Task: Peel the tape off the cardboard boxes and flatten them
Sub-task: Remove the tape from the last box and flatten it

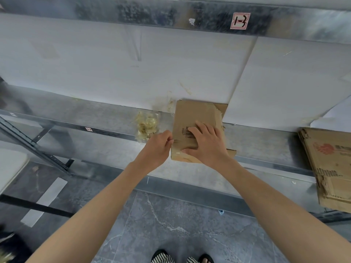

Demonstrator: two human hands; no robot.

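Note:
A small brown cardboard box lies on the metal shelf, its far flap torn and a barcode printed on top. My right hand rests flat on the box, fingers spread over the barcode and thumb along the near edge. My left hand is at the box's left edge with fingers curled, pinching a strip of clear tape there. A crumpled wad of peeled tape lies on the shelf just left of the box.
White boards cover the back of the shelf. A stack of flattened cardboard lies at the right end, overhanging the shelf's front edge. Below is a grey tiled floor with my feet at the bottom.

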